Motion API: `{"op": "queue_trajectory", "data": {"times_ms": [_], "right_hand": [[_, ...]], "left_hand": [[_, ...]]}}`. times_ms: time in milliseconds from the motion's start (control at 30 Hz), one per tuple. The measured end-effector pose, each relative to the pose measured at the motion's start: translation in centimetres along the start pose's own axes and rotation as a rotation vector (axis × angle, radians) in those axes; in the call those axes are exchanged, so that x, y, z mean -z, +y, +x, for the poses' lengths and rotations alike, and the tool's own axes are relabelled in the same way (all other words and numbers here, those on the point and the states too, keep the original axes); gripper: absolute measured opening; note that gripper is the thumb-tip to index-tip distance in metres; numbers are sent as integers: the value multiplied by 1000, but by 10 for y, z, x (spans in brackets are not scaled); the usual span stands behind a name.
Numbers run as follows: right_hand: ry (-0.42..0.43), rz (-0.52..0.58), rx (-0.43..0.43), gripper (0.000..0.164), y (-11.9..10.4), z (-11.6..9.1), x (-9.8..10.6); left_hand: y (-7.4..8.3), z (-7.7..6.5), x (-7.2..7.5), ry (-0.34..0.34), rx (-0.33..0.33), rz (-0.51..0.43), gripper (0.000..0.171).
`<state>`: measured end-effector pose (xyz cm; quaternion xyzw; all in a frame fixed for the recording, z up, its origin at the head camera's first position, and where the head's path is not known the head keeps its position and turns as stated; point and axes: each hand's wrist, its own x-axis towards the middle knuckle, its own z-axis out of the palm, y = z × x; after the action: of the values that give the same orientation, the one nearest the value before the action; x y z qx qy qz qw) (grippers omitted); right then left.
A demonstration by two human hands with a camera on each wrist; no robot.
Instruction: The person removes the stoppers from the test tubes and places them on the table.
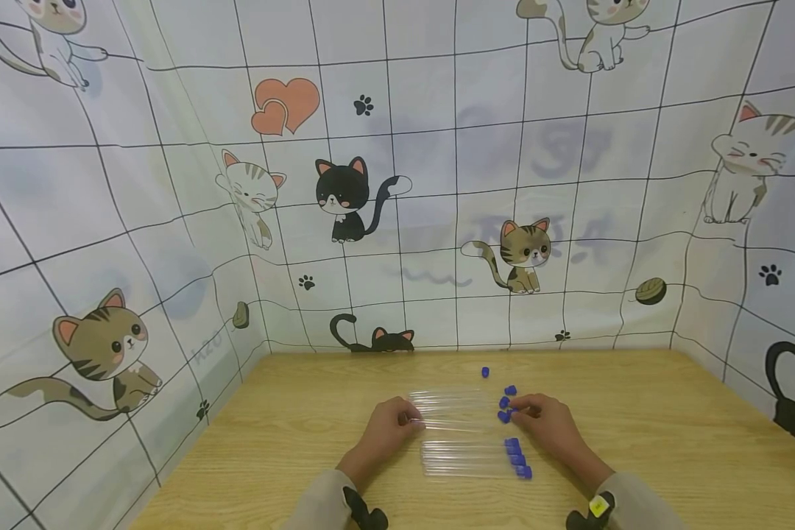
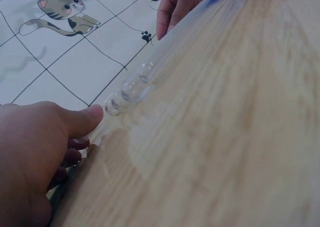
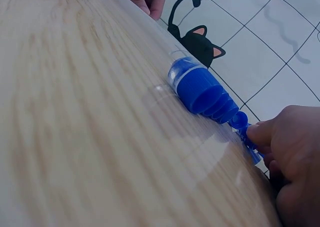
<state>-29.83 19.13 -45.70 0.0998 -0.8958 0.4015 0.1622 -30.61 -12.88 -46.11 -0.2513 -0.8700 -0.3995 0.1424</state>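
Visibly, a blue cap (image 3: 244, 134) sits between the right hand's (image 1: 548, 425) fingers (image 3: 262, 133).

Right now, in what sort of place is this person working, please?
Probably a curtained-off tabletop workspace: a wood-grain table, cat-printed sheeting around its back and sides, and clear tubes lying on it.
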Motion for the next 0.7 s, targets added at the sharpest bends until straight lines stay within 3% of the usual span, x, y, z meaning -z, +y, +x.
{"op": "queue_trajectory", "data": {"times_ms": [700], "right_hand": [[67,56,47,18,-1,0,-2]], "left_hand": [[1,2,-1,-2,15,9,6]]}}
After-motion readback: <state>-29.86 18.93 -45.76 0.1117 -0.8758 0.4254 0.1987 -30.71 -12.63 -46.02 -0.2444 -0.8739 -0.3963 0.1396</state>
